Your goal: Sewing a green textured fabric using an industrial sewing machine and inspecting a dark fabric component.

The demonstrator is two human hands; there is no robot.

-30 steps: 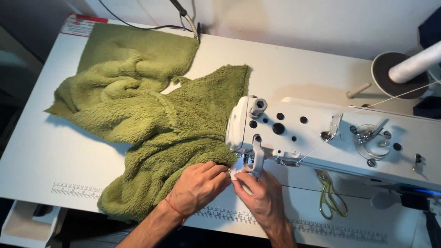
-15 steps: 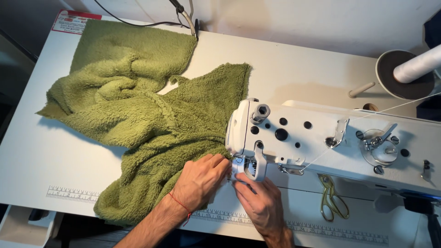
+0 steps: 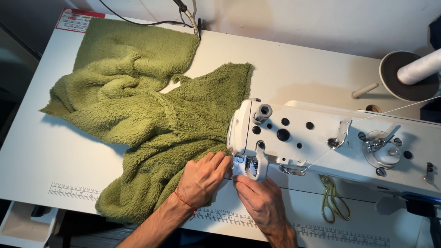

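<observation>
A fluffy green fleece fabric [image 3: 133, 115] lies bunched across the left half of the white table [image 3: 294, 64], one edge running under the head of a white sewing machine [image 3: 335, 138]. My left hand [image 3: 202, 179], a red thread around its wrist, presses flat on the fleece just left of the needle area. My right hand [image 3: 259, 200] rests on the table in front of the machine head, fingertips pinching at the presser foot [image 3: 242, 167] where the fabric edge sits. What the fingertips hold is hidden.
Gold-handled scissors [image 3: 333, 202] lie on the table under the machine arm. A white thread cone [image 3: 419, 68] on a dark round stand sits at the back right, its thread running to the machine. Printed rulers mark the table's front edge [image 3: 73, 190]. A cable [image 3: 138, 20] runs along the back.
Both hands have stayed at the presser foot with only small finger shifts. The view has drifted slightly, and the fleece has barely moved.
</observation>
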